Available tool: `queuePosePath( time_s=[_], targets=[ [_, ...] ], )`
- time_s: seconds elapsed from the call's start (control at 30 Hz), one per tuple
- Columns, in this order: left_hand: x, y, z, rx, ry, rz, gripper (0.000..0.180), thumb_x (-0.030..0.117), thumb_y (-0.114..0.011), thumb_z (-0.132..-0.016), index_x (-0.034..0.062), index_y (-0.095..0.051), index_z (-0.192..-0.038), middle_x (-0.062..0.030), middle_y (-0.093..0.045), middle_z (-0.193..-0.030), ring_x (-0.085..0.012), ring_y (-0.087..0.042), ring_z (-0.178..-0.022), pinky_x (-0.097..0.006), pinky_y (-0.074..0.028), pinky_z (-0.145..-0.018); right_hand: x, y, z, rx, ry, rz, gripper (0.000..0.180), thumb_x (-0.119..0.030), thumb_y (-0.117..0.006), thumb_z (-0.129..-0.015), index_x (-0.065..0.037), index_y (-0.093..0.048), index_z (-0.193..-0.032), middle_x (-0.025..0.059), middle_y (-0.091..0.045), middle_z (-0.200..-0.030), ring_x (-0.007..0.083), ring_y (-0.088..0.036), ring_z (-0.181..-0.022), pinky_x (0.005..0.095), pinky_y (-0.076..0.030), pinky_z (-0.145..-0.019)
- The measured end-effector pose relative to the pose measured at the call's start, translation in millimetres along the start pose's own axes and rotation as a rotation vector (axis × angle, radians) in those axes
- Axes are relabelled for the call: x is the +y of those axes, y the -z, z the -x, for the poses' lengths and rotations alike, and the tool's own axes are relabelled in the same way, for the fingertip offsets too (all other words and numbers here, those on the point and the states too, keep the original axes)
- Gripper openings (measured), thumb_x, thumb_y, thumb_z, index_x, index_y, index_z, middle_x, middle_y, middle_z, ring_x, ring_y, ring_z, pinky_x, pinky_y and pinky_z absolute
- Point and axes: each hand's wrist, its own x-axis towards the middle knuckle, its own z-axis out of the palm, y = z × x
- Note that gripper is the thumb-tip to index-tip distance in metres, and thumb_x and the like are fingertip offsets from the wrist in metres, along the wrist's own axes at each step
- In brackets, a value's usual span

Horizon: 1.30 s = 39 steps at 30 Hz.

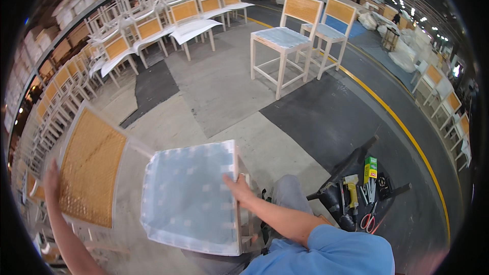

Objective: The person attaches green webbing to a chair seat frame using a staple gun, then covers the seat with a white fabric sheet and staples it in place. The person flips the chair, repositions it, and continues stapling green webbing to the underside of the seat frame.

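A white-framed chair lies tilted in front of me, its woven cane back (91,168) to the left and its seat (191,196), wrapped in clear plastic, in the middle. My left hand (51,178) grips the outer top edge of the cane back. My right hand (238,189) holds the right edge of the seat frame. My blue sleeve and grey trouser leg show at the bottom right.
Two matching chairs (285,40) stand upright ahead on the concrete floor. Rows of stacked chairs (147,25) line the left and back. A stool (351,193) at my right carries a yellow power tool, red-handled scissors and a green box. A yellow floor line (397,122) runs right.
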Motion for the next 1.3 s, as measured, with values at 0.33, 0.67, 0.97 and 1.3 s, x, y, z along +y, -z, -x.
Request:
queuePosePath(
  time_s=[0.33, 0.67, 0.97, 1.3],
  targets=[
    [-53, -7, -25, 0.013, 0.244, 0.556, 0.053, 0.038, -0.05, -0.109, -0.0017, -0.052, -0.144, -0.0217, -0.057, -0.135, -0.0345, -0.05, -0.123, -0.049, -0.035, -0.105, -60, -133, -29, -0.029, -0.01, 0.332, 0.083, -0.048, -0.077, -0.094, 0.006, -0.041, -0.145, 0.0241, -0.064, -0.132, 0.0326, -0.066, -0.119, 0.0409, -0.05, -0.102],
    [-28, 37, -8, 0.064, -0.251, -0.139, 0.066, 0.026, -0.056, -0.105, -0.0005, -0.034, -0.16, -0.0242, -0.039, -0.164, -0.0445, -0.032, -0.152, -0.056, -0.015, -0.129, -147, -130, -98, 0.164, -0.299, 0.198, 0.101, -0.072, -0.059, -0.095, 0.003, -0.035, -0.158, 0.0227, -0.055, -0.149, 0.0321, -0.055, -0.134, 0.0439, -0.045, -0.11],
    [113, 151, -94, -0.159, 0.209, 0.213, 0.054, 0.053, -0.057, -0.104, 0.0013, -0.06, -0.121, -0.0195, -0.058, -0.107, -0.0366, -0.048, -0.098, -0.046, -0.039, -0.089, -252, -17, -41, 0.097, -0.154, -0.582, 0.096, -0.08, -0.043, -0.099, 0.002, -0.054, -0.147, 0.0148, -0.06, -0.142, 0.0286, -0.058, -0.126, 0.0458, -0.045, -0.11],
    [451, 306, -110, 0.123, -0.352, 0.031, 0.058, 0.047, -0.047, -0.11, -0.0092, -0.063, -0.105, -0.0154, -0.061, -0.08, -0.0255, -0.056, -0.075, -0.044, -0.041, -0.068, -376, 150, -61, -0.009, -0.427, -1.018, 0.101, -0.086, -0.025, -0.098, -0.006, -0.046, -0.157, 0.0167, -0.047, -0.16, 0.0392, -0.043, -0.147, 0.0658, -0.031, -0.12]
  ],
)
